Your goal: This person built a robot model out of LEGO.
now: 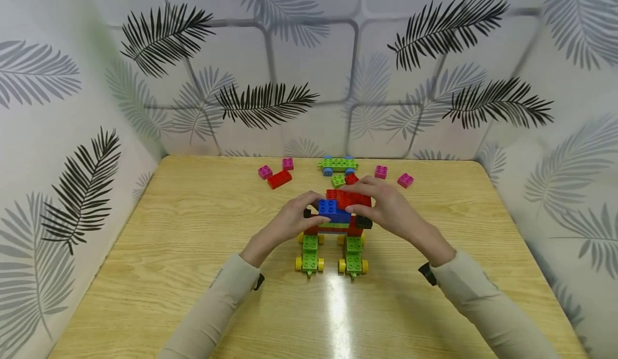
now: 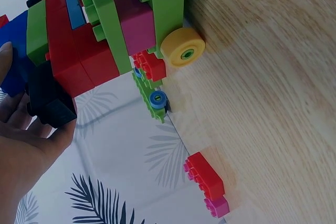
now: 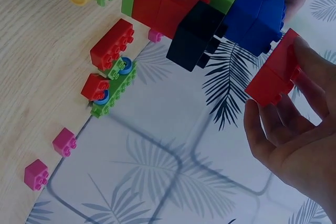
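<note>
Presumably light and rigid, best held by its sides, the red brick [image 3: 273, 69] at the blue block's [image 1: 339, 215] two o'clock is pinched by part-spread right fingers [image 1: 361, 188], the block by curled left fingers [image 1: 311, 196].

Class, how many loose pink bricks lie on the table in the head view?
4. Left of the green wheeled base: the outer left brick, the inner left brick. Right of it: the inner right brick, the outer right brick. More may be hidden.
</note>
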A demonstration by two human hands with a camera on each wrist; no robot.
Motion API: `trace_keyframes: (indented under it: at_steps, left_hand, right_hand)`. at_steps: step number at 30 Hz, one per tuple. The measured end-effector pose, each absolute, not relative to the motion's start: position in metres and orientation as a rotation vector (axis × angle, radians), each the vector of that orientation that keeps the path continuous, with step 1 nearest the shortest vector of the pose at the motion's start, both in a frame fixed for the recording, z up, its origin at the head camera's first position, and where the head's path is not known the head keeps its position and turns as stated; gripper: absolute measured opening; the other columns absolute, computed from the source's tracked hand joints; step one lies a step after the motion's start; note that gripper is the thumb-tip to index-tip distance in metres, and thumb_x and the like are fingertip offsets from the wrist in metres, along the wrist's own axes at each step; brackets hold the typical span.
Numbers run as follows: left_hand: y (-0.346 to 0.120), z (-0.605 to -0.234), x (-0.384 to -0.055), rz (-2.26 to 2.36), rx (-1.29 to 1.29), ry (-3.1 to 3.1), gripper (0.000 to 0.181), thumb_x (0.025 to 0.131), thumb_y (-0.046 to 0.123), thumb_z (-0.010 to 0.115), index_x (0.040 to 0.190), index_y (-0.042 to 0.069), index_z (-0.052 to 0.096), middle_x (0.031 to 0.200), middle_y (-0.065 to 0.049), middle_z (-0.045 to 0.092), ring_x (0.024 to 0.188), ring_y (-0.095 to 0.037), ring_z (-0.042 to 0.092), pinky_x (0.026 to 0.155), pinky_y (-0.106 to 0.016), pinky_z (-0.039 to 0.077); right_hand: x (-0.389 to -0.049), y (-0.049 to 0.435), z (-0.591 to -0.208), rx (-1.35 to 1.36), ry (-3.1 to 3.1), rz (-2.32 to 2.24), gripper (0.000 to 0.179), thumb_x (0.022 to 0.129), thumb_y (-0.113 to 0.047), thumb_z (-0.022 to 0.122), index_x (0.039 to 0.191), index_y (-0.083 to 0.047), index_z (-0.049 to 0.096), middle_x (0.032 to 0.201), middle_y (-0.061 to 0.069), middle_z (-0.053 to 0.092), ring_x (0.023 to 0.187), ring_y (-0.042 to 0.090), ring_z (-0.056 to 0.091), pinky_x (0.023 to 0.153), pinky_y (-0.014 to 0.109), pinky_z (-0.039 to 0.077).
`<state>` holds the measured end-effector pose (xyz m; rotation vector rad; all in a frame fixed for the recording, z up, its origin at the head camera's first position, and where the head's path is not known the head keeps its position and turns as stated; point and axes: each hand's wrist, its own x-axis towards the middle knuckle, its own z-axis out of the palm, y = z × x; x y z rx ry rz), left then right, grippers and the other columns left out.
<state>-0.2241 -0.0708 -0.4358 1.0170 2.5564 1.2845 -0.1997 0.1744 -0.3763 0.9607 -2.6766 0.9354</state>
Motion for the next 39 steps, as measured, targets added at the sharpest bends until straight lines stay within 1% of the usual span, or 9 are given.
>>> trace_keyframes:
  at_steps: [3, 10, 19, 33, 39]
  left_hand:
    - [-0.071, -0.436, -0.224, 1.288, 1.020, 2.551, 0.035, 0.090, 0.020, 0.069, 0.119, 0.006, 0.057, 0.108, -0.009, 0.060, 0.101, -0.033, 0.059, 0.085, -0.035, 0.052]
    - [-0.071, -0.437, -0.224, 1.305, 1.029, 2.532, 0.034, 0.091, 0.020, 0.068, 0.120, 0.005, 0.057, 0.109, -0.010, 0.060, 0.102, -0.034, 0.059, 0.084, -0.036, 0.052]
    - [-0.071, -0.437, -0.225, 1.270, 1.022, 2.559, 0.036, 0.091, 0.024, 0.068, 0.121, 0.007, 0.057, 0.109, -0.005, 0.059, 0.102, -0.030, 0.059, 0.085, -0.034, 0.052]
    - [-0.071, -0.436, -0.224, 1.264, 1.016, 2.562, 0.035, 0.091, 0.024, 0.068, 0.119, 0.007, 0.057, 0.107, -0.004, 0.059, 0.102, -0.030, 0.060, 0.084, -0.033, 0.052]
    - [-0.072, -0.433, -0.224, 1.255, 1.018, 2.569, 0.035, 0.091, 0.023, 0.068, 0.119, 0.005, 0.057, 0.107, -0.005, 0.060, 0.103, -0.031, 0.060, 0.084, -0.034, 0.052]
  right_hand:
    - [-0.199, 0.172, -0.376, 0.975, -2.697, 0.932, 0.043, 0.083, -0.017, 0.076, 0.123, -0.007, 0.066, 0.107, 0.007, 0.063, 0.091, 0.020, 0.059, 0.072, 0.032, 0.053]
    - [-0.199, 0.170, -0.373, 1.027, -2.728, 0.881, 0.043, 0.083, -0.018, 0.076, 0.124, -0.009, 0.066, 0.104, 0.005, 0.062, 0.084, 0.015, 0.055, 0.065, 0.027, 0.050]
    - [-0.201, 0.169, -0.367, 1.046, -2.777, 0.819, 0.039, 0.083, -0.016, 0.076, 0.121, -0.010, 0.068, 0.102, 0.005, 0.062, 0.079, 0.015, 0.053, 0.064, 0.026, 0.049]
    - [-0.199, 0.162, -0.363, 1.021, -2.782, 0.664, 0.039, 0.081, -0.018, 0.079, 0.117, -0.009, 0.070, 0.097, 0.006, 0.063, 0.074, 0.016, 0.053, 0.058, 0.024, 0.045]
    - [-0.201, 0.162, -0.362, 1.046, -2.768, 0.637, 0.040, 0.079, -0.019, 0.080, 0.116, -0.008, 0.071, 0.094, 0.006, 0.063, 0.072, 0.015, 0.052, 0.058, 0.024, 0.045]
